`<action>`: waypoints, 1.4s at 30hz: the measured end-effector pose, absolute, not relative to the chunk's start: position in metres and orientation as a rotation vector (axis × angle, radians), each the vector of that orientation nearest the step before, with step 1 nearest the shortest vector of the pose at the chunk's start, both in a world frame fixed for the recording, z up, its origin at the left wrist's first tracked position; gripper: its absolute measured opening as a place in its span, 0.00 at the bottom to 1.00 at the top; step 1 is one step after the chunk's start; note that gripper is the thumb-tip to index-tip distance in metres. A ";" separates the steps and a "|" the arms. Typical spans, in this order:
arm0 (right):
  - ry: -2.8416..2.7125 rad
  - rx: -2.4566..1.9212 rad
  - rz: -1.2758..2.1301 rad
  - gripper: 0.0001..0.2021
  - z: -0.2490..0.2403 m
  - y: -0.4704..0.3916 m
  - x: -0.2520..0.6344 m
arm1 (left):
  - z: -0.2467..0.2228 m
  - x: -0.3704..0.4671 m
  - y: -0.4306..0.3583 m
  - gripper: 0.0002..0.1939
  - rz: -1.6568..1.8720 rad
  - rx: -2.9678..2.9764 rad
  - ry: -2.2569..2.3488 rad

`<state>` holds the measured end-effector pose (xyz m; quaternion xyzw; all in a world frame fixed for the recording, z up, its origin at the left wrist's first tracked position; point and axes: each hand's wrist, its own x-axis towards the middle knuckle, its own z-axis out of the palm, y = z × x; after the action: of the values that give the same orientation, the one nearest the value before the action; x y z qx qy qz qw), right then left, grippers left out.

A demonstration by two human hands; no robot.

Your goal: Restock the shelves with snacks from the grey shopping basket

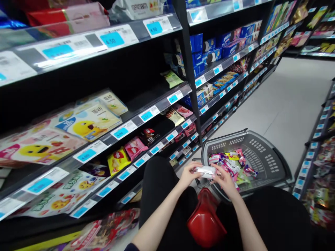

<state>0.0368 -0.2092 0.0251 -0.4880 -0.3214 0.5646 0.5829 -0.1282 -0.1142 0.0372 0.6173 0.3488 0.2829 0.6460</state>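
Note:
Between my two hands is a small white packet (pixel 206 171), blurred so its label cannot be read. My left hand (pixel 192 172) grips its left end, fingers closed. The other end is pinched by my right hand (pixel 222 177). Both hands are above the near edge of a grey shopping basket (pixel 264 181). In the basket lies a heap of small, colourful wrapped packets (pixel 232 164). Between my knees, just below the hands, is a shiny red object (pixel 206 223) whose kind I cannot make out.
Shelves with blue price tags (pixel 123 131) run along my left. They hold cookie packs (pixel 89 120), a yellow packet (pixel 118 161), a pink packet (pixel 136 147) and blue boxes (pixel 209 55). Another shelf (pixel 318 167) stands at right. The pale aisle floor (pixel 290 90) stretches ahead.

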 end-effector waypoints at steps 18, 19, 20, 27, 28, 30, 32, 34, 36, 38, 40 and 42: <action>-1.076 -1.594 0.799 0.21 0.022 -0.237 0.036 | 0.042 -0.132 -0.134 0.16 0.669 2.215 0.670; -1.153 -1.646 0.719 0.19 0.023 -0.237 0.037 | 0.040 -0.132 -0.133 0.16 0.664 2.228 0.672; -1.217 -1.689 0.648 0.18 0.023 -0.238 0.038 | 0.039 -0.133 -0.133 0.16 0.653 2.242 0.676; -1.309 -1.728 0.609 0.15 0.031 -0.240 0.034 | 0.040 -0.136 -0.129 0.17 0.479 2.286 0.718; -1.301 -1.721 0.634 0.14 0.031 -0.240 0.033 | 0.040 -0.136 -0.128 0.17 0.458 2.268 0.735; -1.283 -1.703 0.697 0.15 0.030 -0.241 0.032 | 0.039 -0.137 -0.126 0.16 0.425 2.226 0.749; -1.267 -1.688 0.754 0.16 0.028 -0.241 0.031 | 0.039 -0.139 -0.123 0.15 0.411 2.190 0.740; -1.254 -1.675 0.795 0.17 0.024 -0.241 0.031 | 0.038 -0.140 -0.121 0.15 0.421 2.171 0.729; -1.234 -1.644 0.851 0.18 0.019 -0.241 0.031 | 0.037 -0.141 -0.119 0.15 0.425 2.154 0.733; -1.189 -1.600 0.925 0.18 0.014 -0.241 0.031 | 0.037 -0.142 -0.118 0.15 0.406 2.122 0.757; -1.111 -1.564 0.991 0.18 0.010 -0.240 0.031 | 0.039 -0.142 -0.117 0.15 0.387 2.074 0.781; -1.014 -1.548 1.049 0.18 0.005 -0.239 0.033 | 0.041 -0.142 -0.118 0.16 0.386 2.021 0.788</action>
<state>0.0327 -0.2391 0.0051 -0.6360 -0.4167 0.4310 0.4859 -0.1419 -0.1183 0.0407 0.8181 0.3190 0.1561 0.4523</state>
